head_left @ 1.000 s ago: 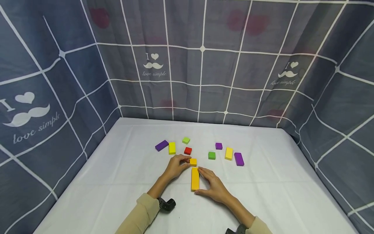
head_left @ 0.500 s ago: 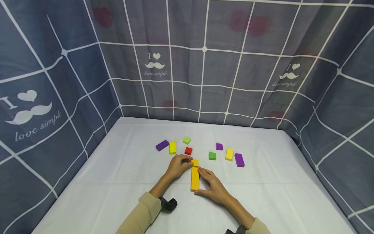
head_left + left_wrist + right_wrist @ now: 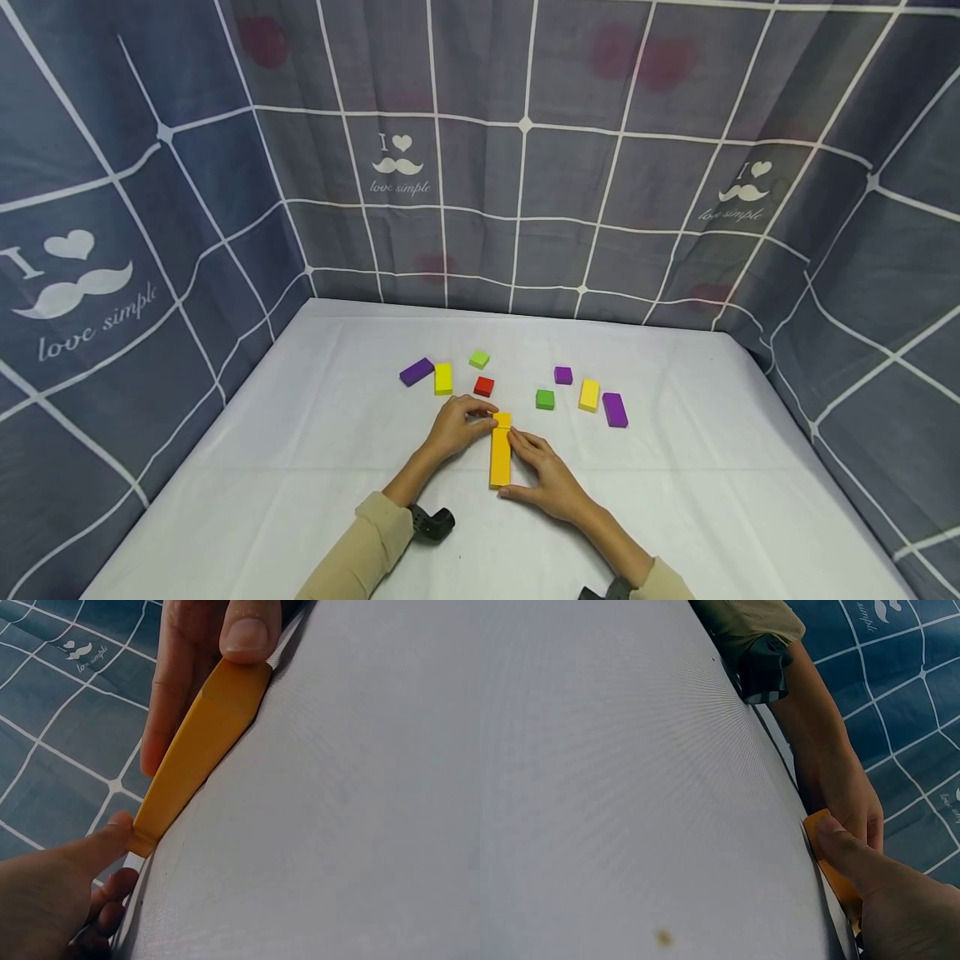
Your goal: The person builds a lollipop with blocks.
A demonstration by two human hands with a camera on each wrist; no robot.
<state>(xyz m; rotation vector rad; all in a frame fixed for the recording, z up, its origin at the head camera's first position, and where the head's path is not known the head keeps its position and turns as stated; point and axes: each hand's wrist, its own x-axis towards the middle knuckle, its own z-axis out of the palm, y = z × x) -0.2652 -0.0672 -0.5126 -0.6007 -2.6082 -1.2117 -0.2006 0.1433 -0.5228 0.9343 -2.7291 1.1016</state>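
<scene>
A small orange block (image 3: 502, 420) stands end to end with a long orange block (image 3: 500, 458), touching its far end in the head view. My left hand (image 3: 457, 430) pinches the small block between thumb and fingers. Along the long block lies my right hand (image 3: 550, 477), gripping it with the thumb at the near end and fingertips by the far end. In the left wrist view the thumb of the left hand (image 3: 251, 634) presses the near end of the joined blocks, while the right hand (image 3: 52, 889) reaches the other end. The right wrist view shows the right thumb (image 3: 840, 838) on the long block.
Beyond the hands lie purple (image 3: 417, 372), yellow (image 3: 443, 379), light green (image 3: 479, 359) and red (image 3: 483, 387) blocks. Farther right are green (image 3: 545, 400), small purple (image 3: 563, 376), yellow (image 3: 588, 396) and purple (image 3: 615, 410) blocks. Curtains (image 3: 480, 167) surround the white table (image 3: 225, 500).
The left hand has moved the small orange block right and toward the long one, closing the gap between them. The right hand has stayed in place on the long block.
</scene>
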